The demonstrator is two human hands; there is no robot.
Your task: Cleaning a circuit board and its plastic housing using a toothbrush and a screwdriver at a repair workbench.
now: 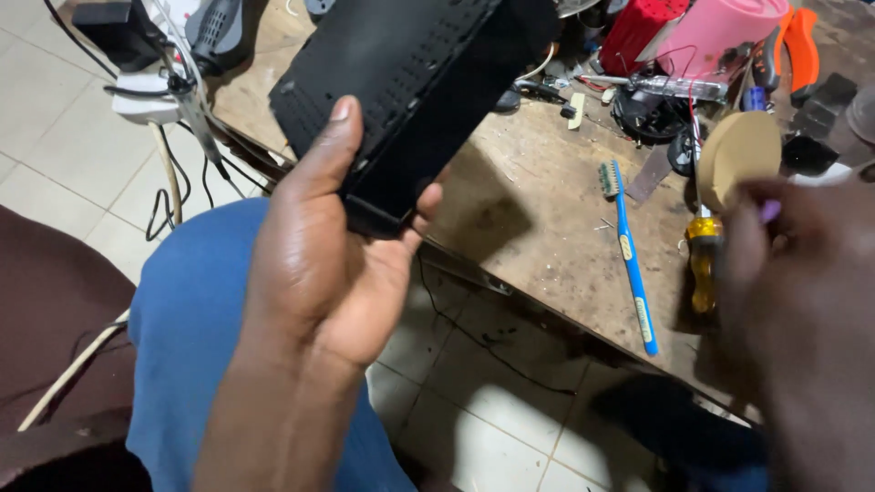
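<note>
Wooden workbench (538,228), worn and scuffed, fills the upper right; everything else is placed off it. Tiled floor (64,118) to the bench's left and below its front edge. Blue-clad leg (191,319) sits below the bench's left corner.

Black box (410,82), long flat vented casing, tilted, held up over the bench's left part and front edge. Left hand (319,264) grips its near end: thumb (333,150) pressed up along the top face, fingers (427,202) curled under the far side, closed snug round it.

Right hand (802,301), blurred, at the bench's right front edge. Fingers bunched, seem to pinch something small and purple (771,211); how tight, cannot tell. It sits just beside a round tan disc (740,155) and a yellow-handled screwdriver (702,264) on the bench's right side.

Pink cylinder (715,27) and red container (638,32) at the bench's back, amid tangled wires and parts. Blue toothbrush (631,264) lies mid-bench, bristles away from the person, handle reaching the front edge. White power strip (146,96) with cables hangs off the bench's left end.
</note>
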